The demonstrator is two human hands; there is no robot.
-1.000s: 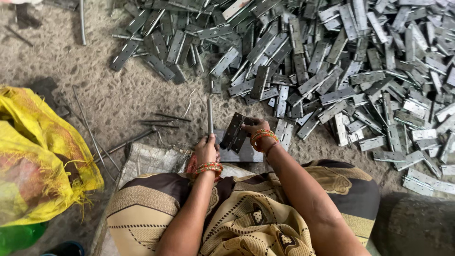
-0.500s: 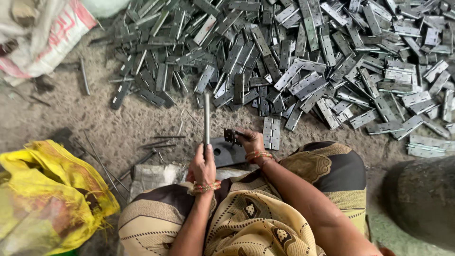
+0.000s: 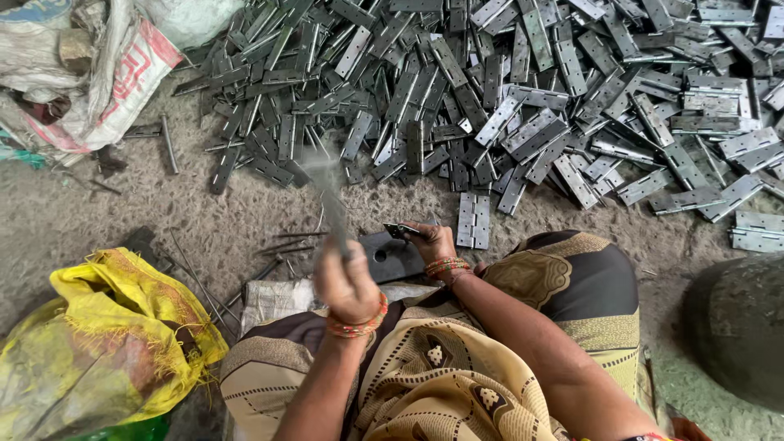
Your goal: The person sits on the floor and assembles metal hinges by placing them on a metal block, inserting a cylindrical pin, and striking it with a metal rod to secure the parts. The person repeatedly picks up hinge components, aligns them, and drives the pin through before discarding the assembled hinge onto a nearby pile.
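A person is seen from above, seated on a sandy floor (image 3: 98, 212), with patterned cloth (image 3: 425, 384) draped over the knees. The left hand (image 3: 347, 282) is raised and clenched around the lower end of a slim metal tool (image 3: 331, 196), which is blurred so that its exact kind cannot be told. A beaded bangle is worn on that wrist. The right hand (image 3: 433, 242) is lowered just beyond the knees, its fingers pinched around a small metal hinge (image 3: 402, 232), which is held over the upper edge of a dark metal block (image 3: 390, 256) with a round hole in it. Orange bangles are worn on the right wrist too. A single open hinge (image 3: 473, 220) is lying flat on the floor just beside the right hand. Farther off, a wide heap of grey hinges (image 3: 523, 90) is spread across the whole upper part of the view. Thin metal rods (image 3: 245, 261) are scattered on the floor to the left of the block. A yellow sack (image 3: 106, 343) is crumpled at the lower left, and white sacks (image 3: 90, 73) are piled at the upper left. A round dark stone-like lump (image 3: 739, 327) is seen at the lower right.
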